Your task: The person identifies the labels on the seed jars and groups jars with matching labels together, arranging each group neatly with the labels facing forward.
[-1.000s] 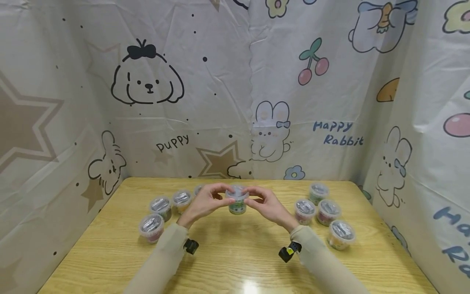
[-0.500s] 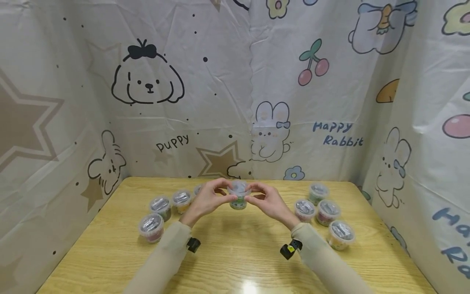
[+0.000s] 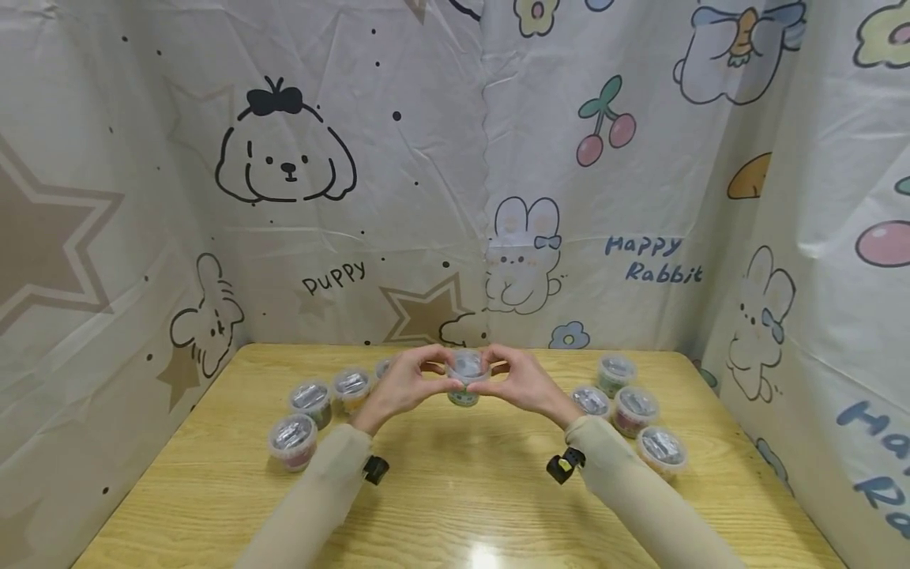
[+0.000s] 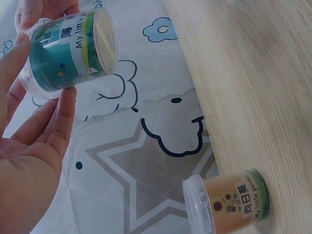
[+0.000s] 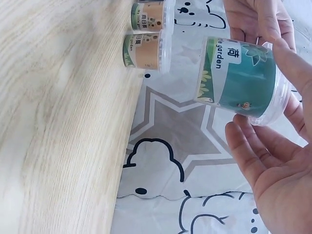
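Observation:
A small clear plastic cup (image 3: 464, 394) with a green "My little garden" label is held between both hands, near the far middle of the table. My left hand (image 3: 408, 382) grips its lidded top from the left, thumb at the front and fingers round the far side. From the right, my right hand (image 3: 521, 384) grips the same rim, so the thumbs nearly meet. In the left wrist view the cup (image 4: 66, 51) tilts in the frame, its base apart from the tabletop. The right wrist view shows its label (image 5: 243, 73) and the clear lid rim by the fingers.
Several similar lidded cups, including a pink one (image 3: 293, 442), stand on the wooden table (image 3: 455, 490) at left. More stand at right, one of them orange (image 3: 662, 452). A printed cloth (image 3: 398, 158) hangs behind the table and along its sides.
The cup and both hands have shifted slightly right and up in the head view. Both thumbs have come closer together in front of the cup. The other cups stay put.

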`<control>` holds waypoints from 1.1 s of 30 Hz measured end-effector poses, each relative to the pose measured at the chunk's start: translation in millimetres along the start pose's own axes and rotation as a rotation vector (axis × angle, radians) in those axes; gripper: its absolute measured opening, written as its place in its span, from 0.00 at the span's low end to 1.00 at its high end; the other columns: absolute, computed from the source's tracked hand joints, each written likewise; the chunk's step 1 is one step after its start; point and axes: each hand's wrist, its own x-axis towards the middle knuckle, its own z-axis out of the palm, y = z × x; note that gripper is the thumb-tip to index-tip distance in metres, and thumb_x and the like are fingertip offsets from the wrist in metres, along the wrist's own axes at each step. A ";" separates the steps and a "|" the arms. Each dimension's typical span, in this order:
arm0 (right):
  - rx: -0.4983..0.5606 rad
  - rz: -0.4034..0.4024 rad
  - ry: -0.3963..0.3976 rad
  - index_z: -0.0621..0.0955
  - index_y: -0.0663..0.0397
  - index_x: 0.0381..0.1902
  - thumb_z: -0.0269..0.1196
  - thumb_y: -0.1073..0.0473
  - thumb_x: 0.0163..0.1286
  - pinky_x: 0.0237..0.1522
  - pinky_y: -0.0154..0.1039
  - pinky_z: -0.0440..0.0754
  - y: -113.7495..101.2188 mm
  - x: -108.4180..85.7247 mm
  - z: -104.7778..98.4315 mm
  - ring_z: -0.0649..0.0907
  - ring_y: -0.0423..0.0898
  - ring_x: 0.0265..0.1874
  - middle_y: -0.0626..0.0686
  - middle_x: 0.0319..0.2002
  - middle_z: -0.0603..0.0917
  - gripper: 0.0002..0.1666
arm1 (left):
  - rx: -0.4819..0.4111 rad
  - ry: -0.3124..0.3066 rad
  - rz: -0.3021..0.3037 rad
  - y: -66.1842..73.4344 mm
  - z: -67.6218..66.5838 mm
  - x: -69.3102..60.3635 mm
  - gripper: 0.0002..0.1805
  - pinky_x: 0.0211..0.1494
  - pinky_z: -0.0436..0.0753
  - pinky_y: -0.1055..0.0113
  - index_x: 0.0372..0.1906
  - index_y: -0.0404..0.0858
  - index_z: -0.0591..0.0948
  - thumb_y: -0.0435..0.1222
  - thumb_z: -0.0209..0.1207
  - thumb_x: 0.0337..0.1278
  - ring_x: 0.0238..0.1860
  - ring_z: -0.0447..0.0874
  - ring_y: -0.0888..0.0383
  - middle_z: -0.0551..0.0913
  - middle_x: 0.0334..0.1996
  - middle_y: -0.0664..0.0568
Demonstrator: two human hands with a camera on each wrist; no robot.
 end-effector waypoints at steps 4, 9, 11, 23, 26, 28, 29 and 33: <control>-0.036 -0.012 0.008 0.75 0.47 0.31 0.75 0.49 0.56 0.53 0.49 0.83 0.9 1.6 -3.1 0.81 0.49 0.56 0.49 0.52 0.84 0.19 | -0.020 0.000 -0.002 1.0 1.4 2.1 0.15 0.53 0.84 0.56 0.43 0.41 0.82 0.40 0.72 0.51 0.48 0.84 0.53 0.84 0.44 0.51; -0.058 -0.009 0.009 0.76 0.47 0.30 0.75 0.47 0.56 0.52 0.47 0.83 2.7 2.1 -7.5 0.81 0.49 0.55 0.49 0.54 0.84 0.19 | -0.048 -0.011 -0.020 0.3 6.6 5.1 0.14 0.54 0.83 0.54 0.43 0.40 0.81 0.37 0.70 0.53 0.49 0.83 0.48 0.83 0.46 0.47; -0.062 0.000 0.005 0.75 0.47 0.29 0.75 0.47 0.56 0.52 0.46 0.83 3.6 1.6 -9.5 0.82 0.49 0.55 0.50 0.54 0.83 0.19 | -0.049 -0.013 -0.029 0.5 9.4 6.3 0.13 0.53 0.83 0.52 0.42 0.39 0.81 0.36 0.70 0.53 0.49 0.83 0.47 0.83 0.47 0.46; -0.066 0.028 -0.037 0.74 0.49 0.28 0.76 0.48 0.55 0.52 0.48 0.84 13.2 -2.7 -25.7 0.83 0.50 0.52 0.53 0.55 0.83 0.21 | 0.045 0.016 -0.011 1.1 30.6 13.3 0.13 0.46 0.85 0.64 0.44 0.40 0.83 0.38 0.70 0.54 0.48 0.83 0.52 0.85 0.48 0.50; -0.074 0.034 -0.043 0.75 0.50 0.28 0.76 0.49 0.55 0.52 0.45 0.84 15.9 -5.1 -30.9 0.83 0.49 0.52 0.52 0.53 0.83 0.20 | 0.068 0.010 -0.030 3.6 36.2 17.1 0.13 0.45 0.84 0.68 0.44 0.42 0.83 0.39 0.70 0.54 0.48 0.83 0.52 0.85 0.48 0.51; -0.086 0.036 -0.043 0.76 0.50 0.28 0.75 0.48 0.55 0.51 0.44 0.84 17.3 -6.3 -34.2 0.84 0.49 0.51 0.52 0.51 0.84 0.20 | 0.085 0.009 -0.037 4.6 39.5 20.0 0.14 0.45 0.84 0.68 0.45 0.42 0.83 0.40 0.69 0.55 0.48 0.83 0.53 0.85 0.48 0.51; -0.088 0.038 -0.044 0.76 0.50 0.28 0.75 0.48 0.56 0.51 0.44 0.84 18.0 -6.7 -35.5 0.84 0.49 0.51 0.52 0.50 0.84 0.20 | 0.091 0.008 -0.036 4.8 41.0 21.1 0.14 0.45 0.84 0.68 0.45 0.41 0.83 0.40 0.69 0.55 0.48 0.83 0.54 0.85 0.48 0.51; -0.104 0.048 -0.052 0.75 0.49 0.28 0.75 0.45 0.56 0.51 0.46 0.85 22.5 -7.9 -39.9 0.85 0.48 0.49 0.50 0.48 0.84 0.22 | 0.132 0.019 -0.031 2.4 48.5 24.3 0.15 0.44 0.84 0.68 0.47 0.42 0.83 0.42 0.69 0.56 0.47 0.83 0.58 0.85 0.48 0.51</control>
